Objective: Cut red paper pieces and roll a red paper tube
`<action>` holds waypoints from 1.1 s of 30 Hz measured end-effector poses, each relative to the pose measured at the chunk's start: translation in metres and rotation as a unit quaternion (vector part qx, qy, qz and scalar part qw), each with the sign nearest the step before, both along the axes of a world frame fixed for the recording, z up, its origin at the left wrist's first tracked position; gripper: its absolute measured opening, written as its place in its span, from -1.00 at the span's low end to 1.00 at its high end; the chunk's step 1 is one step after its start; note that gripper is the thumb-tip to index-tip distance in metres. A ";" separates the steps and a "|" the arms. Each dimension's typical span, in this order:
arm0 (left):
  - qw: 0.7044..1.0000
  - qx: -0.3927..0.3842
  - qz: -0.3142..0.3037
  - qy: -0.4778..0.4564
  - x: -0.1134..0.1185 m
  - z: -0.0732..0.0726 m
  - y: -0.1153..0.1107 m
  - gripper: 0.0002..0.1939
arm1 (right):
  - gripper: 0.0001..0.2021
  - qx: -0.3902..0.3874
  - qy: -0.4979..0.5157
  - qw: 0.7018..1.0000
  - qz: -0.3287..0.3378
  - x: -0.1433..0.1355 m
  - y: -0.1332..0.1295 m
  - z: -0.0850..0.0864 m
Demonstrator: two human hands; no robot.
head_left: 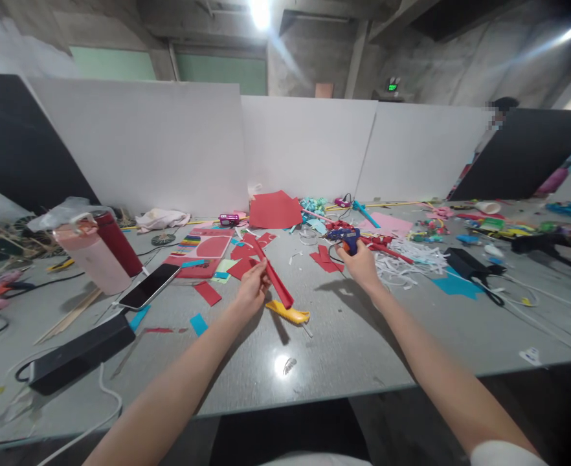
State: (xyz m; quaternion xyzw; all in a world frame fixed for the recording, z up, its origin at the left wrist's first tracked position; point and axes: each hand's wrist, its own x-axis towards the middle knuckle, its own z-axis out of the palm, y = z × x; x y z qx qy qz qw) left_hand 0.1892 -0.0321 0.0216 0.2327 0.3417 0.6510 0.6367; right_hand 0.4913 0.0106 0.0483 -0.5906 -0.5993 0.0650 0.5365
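Observation:
My left hand [255,285] is closed on a long red paper tube [276,283], which slants down to the right over the table. Just below the tube's lower end lies a yellow utility knife [289,313] with its blade out. My right hand [360,260] grips a dark blue glue gun [347,241] with an orange trigger, its nozzle pointing left. Red paper strips [325,258] lie between my two hands, near the glue gun. Behind my left hand are cut red paper pieces [243,266].
On the left are a pink bottle [92,259], a phone [150,286] and a black power strip [81,353]. White paper shreds [406,264], a black adapter [464,264] and cables lie right. White panels [309,149] stand behind; a person shows at far right.

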 end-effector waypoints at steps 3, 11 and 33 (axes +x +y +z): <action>0.991 0.040 -0.094 0.082 0.011 -0.005 -0.010 -0.53 | -0.64 -0.001 -0.016 1.000 -0.004 -0.003 -0.003 0.000; 0.974 0.047 -0.152 0.161 0.023 -0.008 -0.022 -0.50 | -0.67 0.000 -0.066 0.998 0.002 -0.006 -0.005 -0.005; 0.978 0.033 -0.146 0.145 0.023 -0.009 -0.021 -0.48 | -0.70 0.007 -0.081 0.997 0.006 -0.005 -0.003 -0.007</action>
